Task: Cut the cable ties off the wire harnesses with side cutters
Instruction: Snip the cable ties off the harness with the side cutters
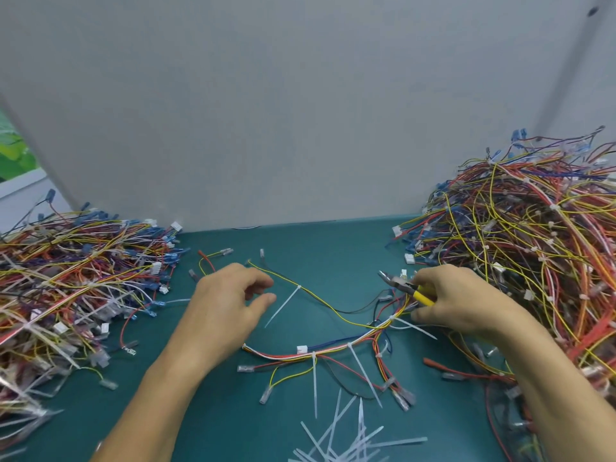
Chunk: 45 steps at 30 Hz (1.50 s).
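Cable ties [284, 305], thin translucent strips, bind the multicoloured harness [333, 350] mid desk [230, 415]; your right hand [456, 303] grips yellow-handled side cutters [397, 282], handles mostly hidden; your left hand [222, 310] is loosely curled, empty.

Bright, even, diffuse light falls from above; shadows on the teal surface [316, 248] are faint and soft-edged. Wide-angle distortion bows the grey wall [300, 111] and the surface's far edge. The left wire pile [66, 278] and right wire pile [533, 245] look soft and slightly smeared towards the side edges

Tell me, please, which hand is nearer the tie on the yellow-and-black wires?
Left. The left hand is just left of the tie; the right hand, gripping cutters, is far right.
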Tool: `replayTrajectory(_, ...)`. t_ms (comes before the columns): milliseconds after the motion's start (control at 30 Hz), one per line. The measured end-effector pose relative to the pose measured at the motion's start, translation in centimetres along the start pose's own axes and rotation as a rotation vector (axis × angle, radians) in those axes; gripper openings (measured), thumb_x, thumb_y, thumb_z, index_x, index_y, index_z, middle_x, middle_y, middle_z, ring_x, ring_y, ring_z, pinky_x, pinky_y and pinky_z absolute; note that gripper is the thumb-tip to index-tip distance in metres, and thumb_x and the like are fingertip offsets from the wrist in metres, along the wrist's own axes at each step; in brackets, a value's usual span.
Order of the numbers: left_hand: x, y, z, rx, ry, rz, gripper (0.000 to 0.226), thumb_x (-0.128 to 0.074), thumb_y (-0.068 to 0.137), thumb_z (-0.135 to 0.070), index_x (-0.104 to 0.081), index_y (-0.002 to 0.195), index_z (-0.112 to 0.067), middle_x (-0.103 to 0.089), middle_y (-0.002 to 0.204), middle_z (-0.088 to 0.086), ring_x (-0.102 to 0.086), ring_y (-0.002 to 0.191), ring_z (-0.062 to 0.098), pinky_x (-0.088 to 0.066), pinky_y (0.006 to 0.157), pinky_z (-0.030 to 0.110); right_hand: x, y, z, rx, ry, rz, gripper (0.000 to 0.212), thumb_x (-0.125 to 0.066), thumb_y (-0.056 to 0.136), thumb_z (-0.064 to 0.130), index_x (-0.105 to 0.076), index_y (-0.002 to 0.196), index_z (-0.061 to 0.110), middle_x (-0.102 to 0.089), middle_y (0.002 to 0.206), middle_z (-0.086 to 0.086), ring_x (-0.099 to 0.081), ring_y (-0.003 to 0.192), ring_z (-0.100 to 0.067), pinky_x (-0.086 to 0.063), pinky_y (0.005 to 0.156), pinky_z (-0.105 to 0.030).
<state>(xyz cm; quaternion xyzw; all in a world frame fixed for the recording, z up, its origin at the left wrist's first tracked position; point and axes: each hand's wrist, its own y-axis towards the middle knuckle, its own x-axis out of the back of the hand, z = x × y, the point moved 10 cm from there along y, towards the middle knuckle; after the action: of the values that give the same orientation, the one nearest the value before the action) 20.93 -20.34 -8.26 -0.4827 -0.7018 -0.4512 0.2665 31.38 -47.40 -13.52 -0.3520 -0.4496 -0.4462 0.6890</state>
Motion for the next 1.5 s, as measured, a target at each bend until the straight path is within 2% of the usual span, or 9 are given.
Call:
replayTrajectory(167,-3.6,-1.2,-6.3,-0.197,-0.116,0.093,0.014,-0.070,0.085,-0.025,-0.071,0.098,-0.022,-0.064,0.090,-0.009,-0.057,0.083,0.003,-0.042,0.082,0.016,-0.1,0.0,-0.1,0.016,0.063,-0.019,0.019,-0.072,0.080,0.042,-0.065,0.085,0.025,-0.065,0.077,-0.003,-0.059,0.077,-0.019,-0.047,0.072,-0.034)
replayTrajectory(367,-10.5,0.0,-12.6,-0.350,-0.072,0.192,0.031,-0.059,0.091,-0.032,-0.062,0.118,-0.017,-0.056,0.114,0.002,-0.048,0.112,0.018,-0.036,0.098,0.027,-0.5,-0.1,-0.3,0.016,0.125,0.049,0.011,-0.068,0.085,0.036,-0.068,0.090,0.026,-0.067,0.078,-0.003,-0.061,0.078,-0.020,-0.048,0.074,-0.036)
replayTrajectory(567,-15.2,0.8,-13.4,-0.307,0.083,0.329,0.038,-0.064,0.086,-0.040,-0.059,0.112,-0.013,-0.055,0.110,0.009,-0.051,0.107,0.029,-0.044,0.088,0.040,-0.5,0.2,-0.6,0.013,0.113,0.030,0.009,-0.066,0.085,0.032,-0.068,0.090,0.025,-0.067,0.079,-0.002,-0.059,0.078,-0.018,-0.046,0.071,-0.033)
replayTrajectory(767,-15.4,0.7,-12.1,-0.298,0.002,0.303,0.019,-0.057,0.091,-0.024,-0.063,0.104,-0.010,-0.058,0.103,0.011,-0.055,0.099,0.031,-0.044,0.086,0.041,-0.5,0.2,-0.8,0.013,0.115,0.024,0.009,-0.067,0.083,0.033,-0.069,0.092,0.030,-0.067,0.076,0.002,-0.059,0.076,-0.015,-0.048,0.072,-0.031)
replayTrajectory(967,-13.4,0.2,-9.7,-0.147,-0.314,0.194,0.007,-0.066,0.085,-0.021,-0.066,0.091,-0.016,-0.068,0.083,0.001,-0.060,0.079,0.019,-0.048,0.076,0.031,0.2,-0.1,0.7,0.089,0.050,-0.035,0.005,-0.062,0.081,0.027,-0.065,0.085,0.024,-0.060,0.068,-0.005,-0.047,0.061,-0.013,-0.043,0.061,-0.032)
replayTrajectory(1133,-13.7,-0.6,-6.2,0.121,-0.581,0.229,0.015,-0.075,0.076,-0.013,-0.066,0.083,-0.023,-0.064,0.063,-0.013,-0.060,0.058,-0.002,-0.046,0.060,0.010,0.0,-0.6,1.5,0.122,-0.065,-0.096,0.007,-0.060,0.078,0.028,-0.060,0.083,0.024,-0.060,0.071,0.001,-0.049,0.074,-0.019,-0.044,0.068,-0.035)
replayTrajectory(1200,-13.9,-0.7,-5.1,0.198,-0.648,0.235,0.019,-0.075,0.076,-0.012,-0.064,0.079,-0.027,-0.069,0.066,-0.010,-0.064,0.060,0.000,-0.051,0.064,0.016,-0.4,-0.9,1.6,0.157,-0.117,-0.068,0.010,-0.059,0.078,0.028,-0.054,0.073,0.021,-0.055,0.065,0.001,-0.047,0.069,-0.019,-0.042,0.066,-0.034)
replayTrajectory(1300,-14.6,-0.8,-4.4,0.282,-0.749,0.285,0.017,-0.071,0.079,-0.006,-0.063,0.082,-0.021,-0.072,0.074,0.002,-0.067,0.066,0.017,-0.055,0.070,0.030,-0.7,-1.5,0.8,0.206,-0.219,-0.014,0.012,-0.055,0.076,0.029,-0.056,0.076,0.017,-0.056,0.068,-0.001,-0.049,0.069,-0.020,-0.045,0.068,-0.036)
replayTrajectory(1500,-15.2,-0.7,-4.4,0.345,-0.961,0.334,0.015,-0.060,0.086,0.008,-0.058,0.086,-0.006,-0.066,0.065,0.009,-0.064,0.053,0.014,-0.052,0.055,0.022,-1.4,-2.2,0.9,0.264,-0.331,0.048,0.014,-0.049,0.069,0.029,-0.049,0.076,0.017,-0.056,0.078,-0.001,-0.055,0.077,-0.022,-0.049,0.069,-0.039)
